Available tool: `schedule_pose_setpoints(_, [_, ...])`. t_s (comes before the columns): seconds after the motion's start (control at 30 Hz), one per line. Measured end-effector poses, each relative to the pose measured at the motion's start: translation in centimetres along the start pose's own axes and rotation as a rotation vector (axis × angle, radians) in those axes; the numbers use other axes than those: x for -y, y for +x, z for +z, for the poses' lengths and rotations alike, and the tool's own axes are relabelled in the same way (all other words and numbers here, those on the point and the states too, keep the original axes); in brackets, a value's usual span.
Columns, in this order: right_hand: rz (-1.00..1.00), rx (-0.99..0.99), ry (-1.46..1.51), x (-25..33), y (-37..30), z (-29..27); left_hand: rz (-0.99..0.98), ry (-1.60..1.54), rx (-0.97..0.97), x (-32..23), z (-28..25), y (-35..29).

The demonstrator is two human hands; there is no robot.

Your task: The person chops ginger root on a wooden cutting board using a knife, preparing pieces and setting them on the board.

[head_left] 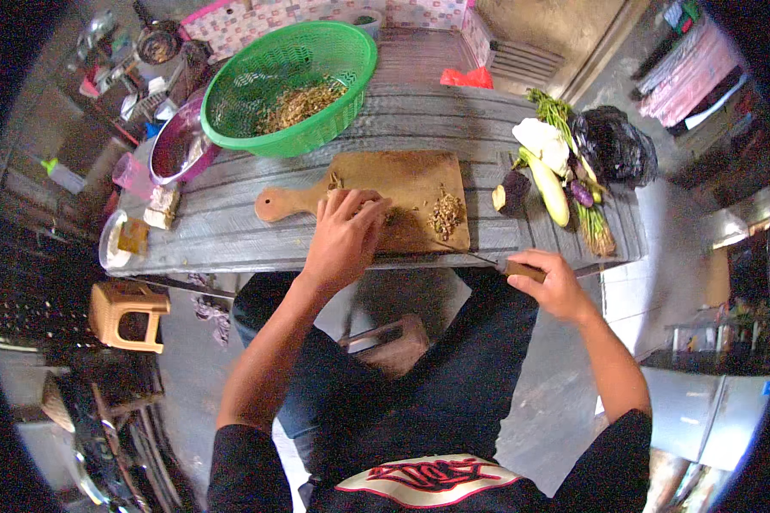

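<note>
A wooden cutting board (402, 171) with a handle lies at the near side of the table. My left hand (348, 227) is on its middle, fingers bent and pressed together over some brown plant pieces (336, 181) that stick out beside them; most of what is under the fingers is hidden. In my right hand (552, 282) is a knife (524, 271), gripped by its brown wooden handle at the table's near edge. Its thin blade points left across the board's near right corner. Close to the blade, a small heap of chopped brown bits (445, 214) rests on the board.
Beyond the board stands a green plastic basket (291, 141) with brown chopped bits inside. A purple basin (164, 158) and a pink cup (131, 175) are at the left. On the right lie a pale long vegetable (546, 188), a cut dark eggplant (513, 192) and a black plastic bag (616, 145).
</note>
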State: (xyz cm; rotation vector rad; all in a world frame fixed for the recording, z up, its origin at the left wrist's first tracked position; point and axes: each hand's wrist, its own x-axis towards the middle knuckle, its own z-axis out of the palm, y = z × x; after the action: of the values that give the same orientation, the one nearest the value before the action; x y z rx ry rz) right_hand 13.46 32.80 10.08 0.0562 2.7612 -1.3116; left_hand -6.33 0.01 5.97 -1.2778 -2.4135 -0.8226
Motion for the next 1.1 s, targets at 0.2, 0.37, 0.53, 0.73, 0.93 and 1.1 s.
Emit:
schedule_pose_setpoints(0.2, [-0.002,-0.002,-0.018,-0.2,1.3,-0.3,-0.072,-0.088,-0.113,0.9,1.1,0.1])
schedule_pose_setpoints(0.37, [0.083,-0.006,-0.024,0.4,2.2,-0.6,-0.102,-0.110,-0.194,1.3,0.8,-0.3])
schedule_pose_setpoints(0.53, [0.032,-0.061,0.069,0.7,1.4,2.7,-0.224,-0.217,-0.258,1.3,0.1,-0.2])
schedule_pose_setpoints(0.73, [0.030,0.085,0.200,3.9,1.8,5.8,-0.291,-0.273,-0.335,1.7,-0.1,-0.6])
schedule_pose_setpoints(0.93, [0.178,0.047,0.169,4.3,0.8,7.2,-0.325,-0.258,-0.289,1.7,-0.5,-0.9])
schedule_pose_setpoints(1.1, [0.234,-0.111,0.239,2.9,0.0,6.5,-0.313,-0.269,-0.257,0.9,-0.3,-0.3])
